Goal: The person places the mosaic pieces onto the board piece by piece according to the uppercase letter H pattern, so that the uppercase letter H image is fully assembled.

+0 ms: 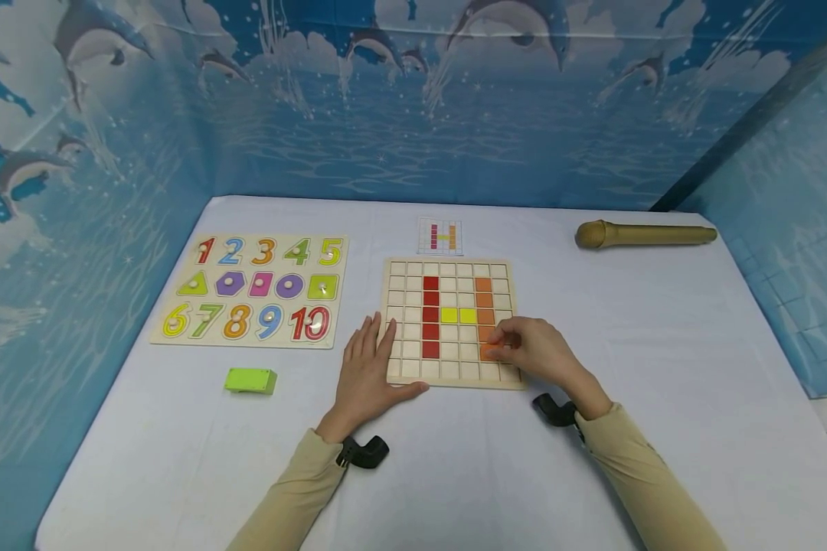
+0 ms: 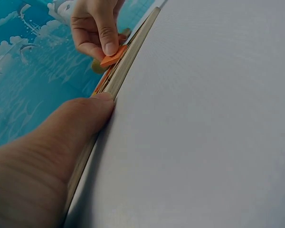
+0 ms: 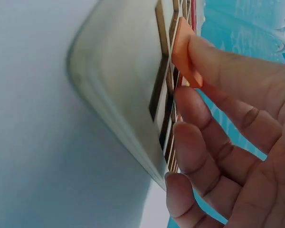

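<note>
A wooden grid board lies on the white table, holding a column of red tiles, two yellow tiles and a column of orange tiles. My right hand pinches an orange square tile between thumb and forefinger. That tile is tilted, right over the grid at the lower end of the orange column. My left hand rests along the board's left side with its fingers straight. Its thumb presses on the near edge of the board.
Behind the board lies a pattern card with a coloured H. On the left are a number and shape puzzle board and a green block. A brown stick with a rounded end lies at the back right.
</note>
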The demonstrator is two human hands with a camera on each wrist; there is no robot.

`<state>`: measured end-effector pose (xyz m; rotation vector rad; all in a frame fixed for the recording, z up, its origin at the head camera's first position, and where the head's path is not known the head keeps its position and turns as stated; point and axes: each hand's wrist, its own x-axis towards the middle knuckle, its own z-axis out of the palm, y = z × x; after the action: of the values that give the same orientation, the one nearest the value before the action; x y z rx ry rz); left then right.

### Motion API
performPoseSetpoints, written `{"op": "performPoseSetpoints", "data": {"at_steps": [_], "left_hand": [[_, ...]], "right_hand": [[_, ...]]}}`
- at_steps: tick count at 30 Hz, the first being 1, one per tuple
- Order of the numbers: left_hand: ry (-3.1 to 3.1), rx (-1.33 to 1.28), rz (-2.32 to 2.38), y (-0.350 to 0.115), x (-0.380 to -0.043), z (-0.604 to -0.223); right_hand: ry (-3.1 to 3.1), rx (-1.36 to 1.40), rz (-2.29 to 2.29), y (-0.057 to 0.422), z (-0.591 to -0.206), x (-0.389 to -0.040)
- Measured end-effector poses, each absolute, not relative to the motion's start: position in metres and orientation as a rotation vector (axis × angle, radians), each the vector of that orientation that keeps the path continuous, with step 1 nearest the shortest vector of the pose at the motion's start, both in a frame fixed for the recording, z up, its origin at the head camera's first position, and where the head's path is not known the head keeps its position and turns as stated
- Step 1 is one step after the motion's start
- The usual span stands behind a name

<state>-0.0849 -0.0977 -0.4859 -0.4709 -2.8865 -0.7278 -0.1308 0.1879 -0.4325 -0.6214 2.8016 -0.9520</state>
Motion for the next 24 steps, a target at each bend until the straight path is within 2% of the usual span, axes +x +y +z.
{"op": "performPoseSetpoints", "data": {"at_steps": [24], "left_hand": [[-2.904, -0.467, -0.721, -0.0987, -0.0860, -0.4841]], "right_hand": [[2.847, -0.653, -0.877, 0.1913, -0.4329, -0.1252]]}}
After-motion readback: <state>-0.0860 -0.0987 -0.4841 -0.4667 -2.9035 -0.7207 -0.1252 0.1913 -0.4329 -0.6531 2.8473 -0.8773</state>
